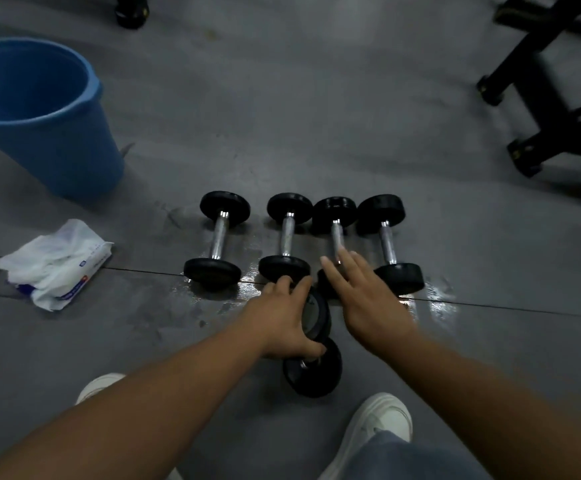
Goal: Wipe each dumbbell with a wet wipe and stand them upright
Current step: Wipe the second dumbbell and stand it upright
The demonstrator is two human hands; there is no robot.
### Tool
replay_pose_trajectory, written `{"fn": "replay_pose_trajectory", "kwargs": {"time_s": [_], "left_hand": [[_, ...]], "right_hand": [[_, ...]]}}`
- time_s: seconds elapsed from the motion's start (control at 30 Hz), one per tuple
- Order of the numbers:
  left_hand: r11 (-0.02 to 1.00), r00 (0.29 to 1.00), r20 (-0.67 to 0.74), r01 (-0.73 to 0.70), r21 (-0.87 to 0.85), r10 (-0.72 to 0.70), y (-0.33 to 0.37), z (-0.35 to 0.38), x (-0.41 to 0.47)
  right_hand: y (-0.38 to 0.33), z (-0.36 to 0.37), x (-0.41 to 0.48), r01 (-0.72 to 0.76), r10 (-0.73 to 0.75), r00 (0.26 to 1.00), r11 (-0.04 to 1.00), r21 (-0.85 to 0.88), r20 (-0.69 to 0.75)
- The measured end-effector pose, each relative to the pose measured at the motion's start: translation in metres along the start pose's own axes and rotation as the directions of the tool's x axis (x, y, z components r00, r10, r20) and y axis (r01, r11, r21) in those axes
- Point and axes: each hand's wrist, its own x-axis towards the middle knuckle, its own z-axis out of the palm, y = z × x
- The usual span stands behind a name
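Several black dumbbells with chrome handles lie in a row on the grey floor: the leftmost dumbbell [217,240], a second dumbbell [286,237], a third dumbbell [334,216] and the rightmost dumbbell [388,242]. A fifth dumbbell [315,344] lies closer to me. My left hand [284,320] grips it around the handle. My right hand [365,296] hovers with fingers spread over the near end of the third dumbbell, hiding it. A white wet wipe pack [57,263] with wipes pulled out lies at the left.
A blue bucket [40,112] stands at the far left. A black metal rack frame [545,84] occupies the far right. My white shoes [382,427] are at the bottom. Wet patches shine on the floor near the dumbbells.
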Motion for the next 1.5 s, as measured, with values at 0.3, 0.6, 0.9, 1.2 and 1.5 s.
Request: {"fn": "replay_pose_trajectory", "kwargs": {"time_s": [0.3, 0.6, 0.9, 1.2, 1.5], "left_hand": [[0.972, 0.999, -0.032, 0.042, 0.23, -0.036, -0.009, -0.019, -0.042], [0.837, 0.986, -0.032, 0.156, 0.525, -0.164, -0.126, -0.117, -0.105], [0.79, 0.947, -0.176, 0.321, 0.522, -0.269, -0.223, -0.203, -0.078], [0.835, 0.921, -0.26, 0.376, 0.401, -0.29, -0.252, -0.21, -0.001], [0.828, 0.924, -0.201, 0.381, 0.411, -0.325, -0.261, -0.2, 0.03]], "right_hand": [[-0.027, 0.01, -0.021, -0.092, 0.108, 0.989, 0.984, 0.15, -0.101], [-0.13, 0.021, 0.045, 0.128, -0.052, 0.977, 0.92, 0.37, -0.208], [-0.191, 0.0, 0.186, 0.245, -0.155, 0.944, 0.919, 0.308, -0.29], [-0.183, -0.008, 0.245, 0.207, -0.118, 0.953, 0.927, 0.314, -0.28], [-0.171, 0.022, 0.248, 0.096, -0.053, 0.992, 0.903, 0.418, -0.115]]}}
